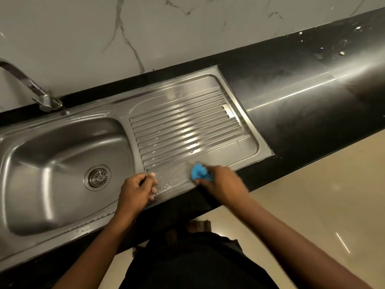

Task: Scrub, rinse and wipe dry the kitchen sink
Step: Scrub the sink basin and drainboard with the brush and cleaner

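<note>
A stainless steel sink unit is set in a black counter, with its bowl (48, 155) on the left and a ribbed drainboard (187, 124) on the right. My right hand (220, 182) grips a bunched blue cloth (199, 173) against the drainboard's near flat edge. Soapy droplets (170, 181) speckle the steel just left of the cloth. My left hand (137, 189) rests on the sink's front rim between bowl and drainboard, its fingers loosely curled with nothing in them. The drain strainer (97, 177) sits in the bowl's bottom.
A chrome tap (39, 94) stands at the back left, its spout reaching off the left edge. The black counter (312, 113) runs right with small bits of debris (341, 53) at the far end. A marble wall (145, 34) backs it. Beige floor (323, 195) lies below right.
</note>
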